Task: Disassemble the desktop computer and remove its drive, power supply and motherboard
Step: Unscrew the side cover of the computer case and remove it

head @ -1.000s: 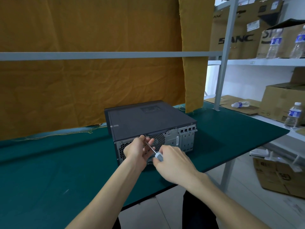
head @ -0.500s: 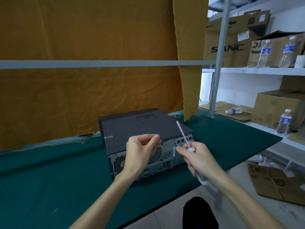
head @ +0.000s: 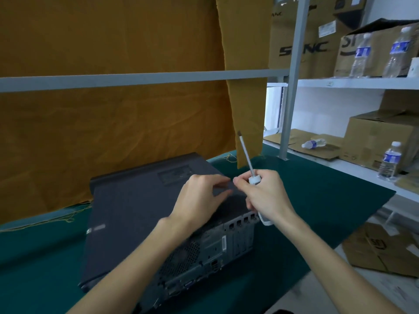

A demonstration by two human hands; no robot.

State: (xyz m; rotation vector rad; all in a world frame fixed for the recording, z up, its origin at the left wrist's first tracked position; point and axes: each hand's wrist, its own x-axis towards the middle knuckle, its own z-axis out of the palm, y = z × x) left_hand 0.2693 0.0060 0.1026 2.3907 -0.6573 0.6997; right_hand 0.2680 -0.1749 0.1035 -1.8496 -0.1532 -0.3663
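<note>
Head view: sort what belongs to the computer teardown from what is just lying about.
For the job: desktop computer, lid on; screwdriver, gripped by right hand; left hand, fingers pinched together over the case.

Lying about: water bottles, cardboard boxes, orange cloth.

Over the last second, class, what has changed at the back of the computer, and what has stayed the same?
The right hand lifted the screwdriver off the rear panel; its shaft now points up. The left hand rose too, meeting the right above the computer case. The case stays closed on the green mat.
</note>
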